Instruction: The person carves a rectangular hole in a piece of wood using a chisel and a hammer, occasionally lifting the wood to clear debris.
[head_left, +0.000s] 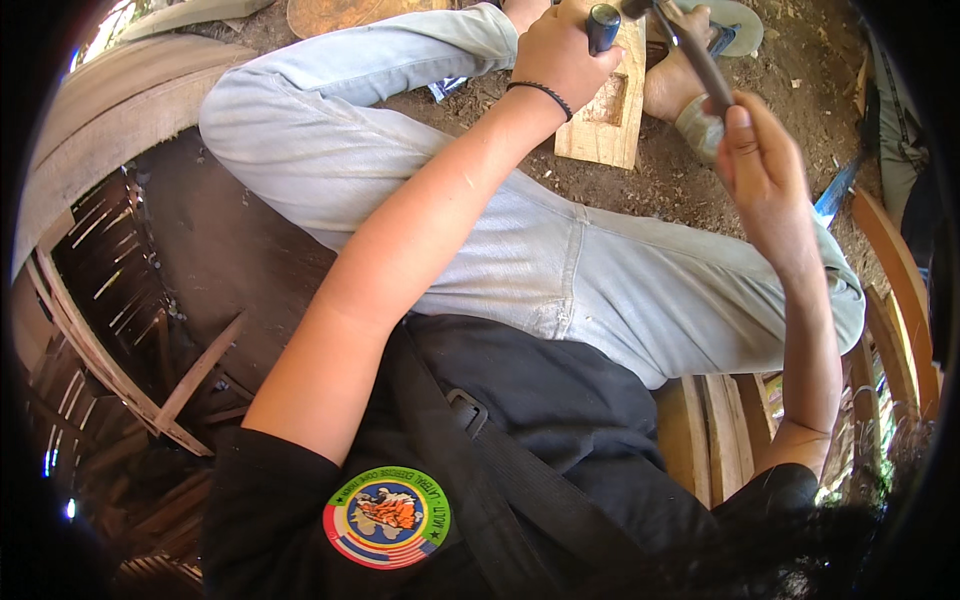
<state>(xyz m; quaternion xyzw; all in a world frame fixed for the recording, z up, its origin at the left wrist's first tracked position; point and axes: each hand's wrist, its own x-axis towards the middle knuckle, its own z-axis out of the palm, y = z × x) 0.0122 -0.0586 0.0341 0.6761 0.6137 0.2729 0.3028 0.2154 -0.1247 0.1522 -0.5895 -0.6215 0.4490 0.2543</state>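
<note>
My left hand, with a dark braided band at its wrist, is closed round a chisel. Only the chisel's dark round-ended handle shows; its blade is hidden by my fist and the top edge. Under that hand lies a pale wooden board with a rectangular recess cut into its face. My right hand grips a hammer by its dark handle. The hammer's head, partly cut off by the top edge, hangs just right of the chisel's handle and appears apart from it.
My bent legs in pale jeans frame the board, and a bare foot rests beside it. Wood chips lie on the dirt floor. Curved planks stand at left, wooden slats at right. A blue blade-like object lies near my right knee.
</note>
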